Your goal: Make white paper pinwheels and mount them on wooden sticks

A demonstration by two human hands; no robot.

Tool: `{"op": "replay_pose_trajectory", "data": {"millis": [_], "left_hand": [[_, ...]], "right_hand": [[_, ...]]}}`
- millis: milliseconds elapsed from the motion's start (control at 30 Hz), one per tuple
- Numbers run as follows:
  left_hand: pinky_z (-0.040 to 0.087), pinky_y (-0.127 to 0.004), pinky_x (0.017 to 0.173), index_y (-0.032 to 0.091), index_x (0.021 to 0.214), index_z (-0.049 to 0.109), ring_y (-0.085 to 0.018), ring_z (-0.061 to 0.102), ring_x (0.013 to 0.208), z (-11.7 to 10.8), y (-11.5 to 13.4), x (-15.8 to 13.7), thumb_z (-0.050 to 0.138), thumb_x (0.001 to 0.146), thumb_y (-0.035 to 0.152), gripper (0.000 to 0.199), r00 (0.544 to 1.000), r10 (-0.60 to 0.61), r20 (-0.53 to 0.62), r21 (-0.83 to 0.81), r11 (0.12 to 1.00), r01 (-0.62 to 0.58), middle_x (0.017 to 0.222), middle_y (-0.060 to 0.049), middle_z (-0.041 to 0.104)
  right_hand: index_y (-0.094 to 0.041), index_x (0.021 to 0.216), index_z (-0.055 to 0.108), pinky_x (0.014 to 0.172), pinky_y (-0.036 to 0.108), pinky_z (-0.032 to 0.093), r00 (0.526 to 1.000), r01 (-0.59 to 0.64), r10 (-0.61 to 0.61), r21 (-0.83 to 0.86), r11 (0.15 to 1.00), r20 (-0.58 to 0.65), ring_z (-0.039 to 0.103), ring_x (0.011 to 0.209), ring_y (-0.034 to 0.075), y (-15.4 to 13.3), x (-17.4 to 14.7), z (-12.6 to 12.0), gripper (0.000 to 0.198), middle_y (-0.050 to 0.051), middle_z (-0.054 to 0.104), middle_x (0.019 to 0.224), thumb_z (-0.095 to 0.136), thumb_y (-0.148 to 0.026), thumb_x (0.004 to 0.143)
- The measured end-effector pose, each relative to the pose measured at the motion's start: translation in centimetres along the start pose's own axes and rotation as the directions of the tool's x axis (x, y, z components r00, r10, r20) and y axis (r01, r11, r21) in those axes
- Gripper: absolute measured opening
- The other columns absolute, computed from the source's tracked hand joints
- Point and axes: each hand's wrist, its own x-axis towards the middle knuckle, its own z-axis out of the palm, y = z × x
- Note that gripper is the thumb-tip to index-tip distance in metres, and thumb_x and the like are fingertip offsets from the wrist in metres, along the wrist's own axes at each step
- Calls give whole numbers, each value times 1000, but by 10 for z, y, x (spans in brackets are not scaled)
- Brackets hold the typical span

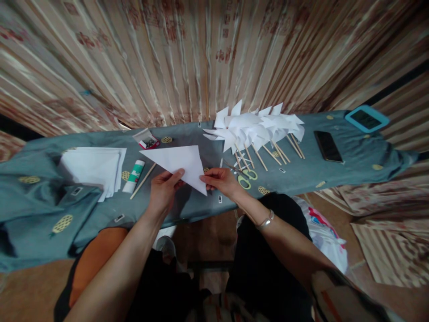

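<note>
A sheet of white paper folded into a triangle (pixel 184 160) is held between my two hands above the cloth-covered table. My left hand (pixel 165 187) grips its lower edge, thumb on top and fingers underneath. At the right edge, near the lower corner, my right hand (pixel 221 180) pinches the paper between thumb and fingers. Just left of my left hand lie a thin wooden stick (pixel 142 181) and a green and white glue stick (pixel 134 176). Scissors with green handles (pixel 247 178) rest beyond my right hand.
White paper pinwheels (pixel 258 127) on wooden sticks lie piled at the back right. A stack of white paper (pixel 92 165) is at the left. A small box of pins (pixel 147 140) stands behind the folded paper. Farther right are a phone (pixel 328 146) and a blue-framed tablet (pixel 367 118).
</note>
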Motion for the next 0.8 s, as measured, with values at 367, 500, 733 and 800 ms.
{"op": "replay_pose_trajectory", "data": {"millis": [367,500,733,800], "left_hand": [[52,-18,51,12,69,72,-10,61,56,0,-16,-21,91,42,24,35,966,-240,94,28,971,238,72,-3,72],[52,-19,52,14,69,72,-12,63,60,3,-13,-15,89,43,21,32,988,-153,32,2,988,153,73,-3,72],[56,-25,60,17,69,70,-16,66,69,7,2,-3,86,45,19,29,998,-57,-8,-63,996,56,77,-1,73],[56,-24,60,17,71,71,-16,65,69,10,1,-3,86,45,20,31,997,-74,2,-64,995,74,77,-1,73]], "right_hand": [[-17,87,68,59,25,48,980,200,-183,-316,927,82,63,61,12,8,-8,-13,26,0,69,71,74,-39,74],[-18,101,71,79,32,49,917,214,-400,-838,502,-5,68,86,20,-13,-28,-36,21,8,75,96,56,-28,92],[-14,116,66,87,35,49,932,-151,-335,-988,-22,-135,66,100,29,-21,-64,-80,30,14,72,108,56,-28,92],[-13,120,63,87,35,49,945,-155,-299,-987,-51,-133,65,102,28,-16,-66,-82,33,14,71,112,57,-26,91]]}}
